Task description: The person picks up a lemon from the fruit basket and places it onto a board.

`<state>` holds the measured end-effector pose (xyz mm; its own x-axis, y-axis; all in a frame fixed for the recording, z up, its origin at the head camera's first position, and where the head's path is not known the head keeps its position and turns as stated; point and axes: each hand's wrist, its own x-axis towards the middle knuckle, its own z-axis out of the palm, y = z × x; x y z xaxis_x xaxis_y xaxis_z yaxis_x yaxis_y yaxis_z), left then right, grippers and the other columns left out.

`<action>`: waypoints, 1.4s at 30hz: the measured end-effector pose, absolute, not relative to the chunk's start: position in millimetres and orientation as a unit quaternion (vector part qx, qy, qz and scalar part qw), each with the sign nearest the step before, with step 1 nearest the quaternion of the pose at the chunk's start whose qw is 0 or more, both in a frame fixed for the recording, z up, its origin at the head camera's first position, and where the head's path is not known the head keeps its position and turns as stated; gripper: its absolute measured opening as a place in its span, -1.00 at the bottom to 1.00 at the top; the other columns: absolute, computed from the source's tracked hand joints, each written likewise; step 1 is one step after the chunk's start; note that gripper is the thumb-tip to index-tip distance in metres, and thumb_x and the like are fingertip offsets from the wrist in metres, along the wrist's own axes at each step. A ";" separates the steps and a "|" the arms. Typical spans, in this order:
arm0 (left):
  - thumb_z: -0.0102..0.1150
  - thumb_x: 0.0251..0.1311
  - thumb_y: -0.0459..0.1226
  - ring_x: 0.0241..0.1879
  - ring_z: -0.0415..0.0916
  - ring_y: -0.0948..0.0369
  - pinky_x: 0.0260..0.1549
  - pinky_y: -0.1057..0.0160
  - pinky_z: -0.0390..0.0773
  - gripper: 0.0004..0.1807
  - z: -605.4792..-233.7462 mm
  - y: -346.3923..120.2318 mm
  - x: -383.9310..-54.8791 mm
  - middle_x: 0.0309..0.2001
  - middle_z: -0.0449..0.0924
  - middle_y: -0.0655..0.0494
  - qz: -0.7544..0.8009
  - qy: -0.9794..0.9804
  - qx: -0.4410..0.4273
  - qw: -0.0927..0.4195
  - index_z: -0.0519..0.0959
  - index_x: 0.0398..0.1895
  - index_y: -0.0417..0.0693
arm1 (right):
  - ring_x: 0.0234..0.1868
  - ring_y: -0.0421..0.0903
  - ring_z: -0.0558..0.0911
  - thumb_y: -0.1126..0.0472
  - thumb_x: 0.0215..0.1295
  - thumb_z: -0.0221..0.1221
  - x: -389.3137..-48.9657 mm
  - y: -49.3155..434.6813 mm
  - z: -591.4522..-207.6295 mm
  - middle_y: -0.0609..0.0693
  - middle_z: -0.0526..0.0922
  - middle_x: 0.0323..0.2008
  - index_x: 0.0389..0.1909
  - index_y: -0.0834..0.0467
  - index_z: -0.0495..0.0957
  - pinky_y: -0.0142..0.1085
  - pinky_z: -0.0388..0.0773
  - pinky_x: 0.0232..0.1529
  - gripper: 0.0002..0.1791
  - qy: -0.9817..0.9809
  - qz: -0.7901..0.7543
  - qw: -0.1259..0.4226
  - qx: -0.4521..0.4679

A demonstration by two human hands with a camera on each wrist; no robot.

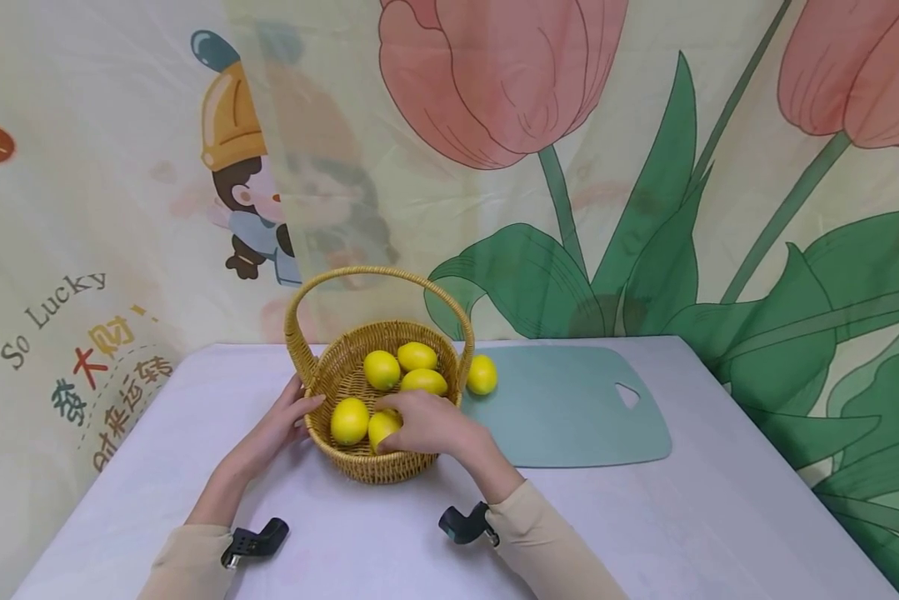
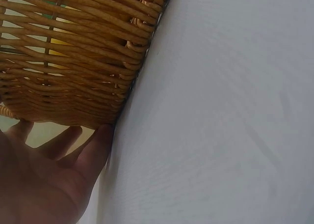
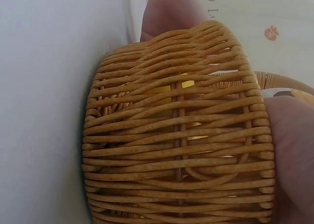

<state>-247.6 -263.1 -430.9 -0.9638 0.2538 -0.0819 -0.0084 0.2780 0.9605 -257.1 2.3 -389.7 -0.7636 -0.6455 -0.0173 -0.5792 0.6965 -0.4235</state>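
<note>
A round wicker basket with a tall arched handle stands on the table and holds several yellow lemons. My right hand reaches in over the near right rim and grips a lemon between thumb and fingers. Left of it in the basket lies another lemon, and more lemons lie toward the back. On the basket's left side, my left hand rests with its fingers against the wicker. The left wrist view shows those fingers extended, their tips touching the woven wall.
Right of the basket lies a pale green cutting board with a triangular hole. One lemon sits on its left end, just beside the basket. The table has a white cover, and a printed curtain hangs behind it.
</note>
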 end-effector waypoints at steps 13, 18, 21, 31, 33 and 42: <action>-0.17 0.51 -0.02 0.58 -0.15 -0.15 0.45 -0.28 0.04 -0.15 -430.7 -262.8 -247.3 0.63 -0.35 -0.08 0.599 0.789 0.077 0.112 -0.49 0.59 0.31 | 0.10 -0.18 0.58 0.15 0.11 0.43 -258.1 2.3 -388.4 -0.13 0.63 0.18 0.27 0.00 0.53 -0.25 0.53 0.19 -0.36 0.915 -0.213 0.088 -0.330; -0.18 0.51 -0.03 0.57 -0.14 -0.16 0.45 -0.29 0.05 -0.15 -429.8 -262.3 -247.8 0.63 -0.35 -0.08 0.600 0.788 0.073 0.114 -0.48 0.59 0.30 | -0.06 -0.20 0.56 0.04 0.05 0.48 -259.5 2.1 -387.8 -0.11 0.66 0.06 0.19 0.03 0.55 -0.29 0.53 0.03 -0.36 0.919 -0.210 0.085 -0.324; -0.18 0.51 -0.02 0.58 -0.14 -0.16 0.45 -0.29 0.06 -0.15 -429.6 -262.1 -248.0 0.63 -0.35 -0.08 0.599 0.789 0.070 0.115 -0.49 0.59 0.30 | -0.13 -0.19 0.55 0.03 0.04 0.49 -259.5 2.6 -386.9 -0.12 0.67 -0.01 0.13 0.01 0.55 -0.31 0.52 -0.05 -0.41 0.918 -0.209 0.085 -0.325; -0.17 0.51 -0.02 0.58 -0.17 -0.16 0.45 -0.27 0.05 -0.15 -430.4 -262.1 -248.5 0.63 -0.36 -0.07 0.598 0.790 0.072 0.113 -0.49 0.59 0.31 | 0.28 -0.16 0.53 0.19 0.15 0.39 -260.6 4.8 -387.7 -0.17 0.61 0.22 0.24 -0.08 0.56 -0.22 0.46 0.32 -0.42 0.903 -0.208 0.107 -0.362; -0.17 0.51 -0.02 0.58 -0.18 -0.16 0.45 -0.28 0.04 -0.14 -430.6 -262.2 -248.6 0.63 -0.37 -0.07 0.598 0.790 0.071 0.113 -0.49 0.59 0.30 | 0.30 -0.16 0.51 0.21 0.15 0.38 -260.9 4.8 -387.8 -0.18 0.60 0.23 0.25 -0.10 0.56 -0.22 0.45 0.34 -0.41 0.901 -0.211 0.113 -0.362; -0.17 0.50 -0.02 0.58 -0.16 -0.16 0.45 -0.29 0.05 -0.14 -430.3 -261.5 -248.9 0.63 -0.37 -0.07 0.597 0.792 0.068 0.112 -0.47 0.60 0.25 | 0.06 -0.24 0.57 0.25 0.13 0.37 -262.3 4.6 -387.4 -0.17 0.62 0.19 0.24 -0.09 0.56 -0.32 0.54 0.12 -0.40 0.903 -0.211 0.121 -0.353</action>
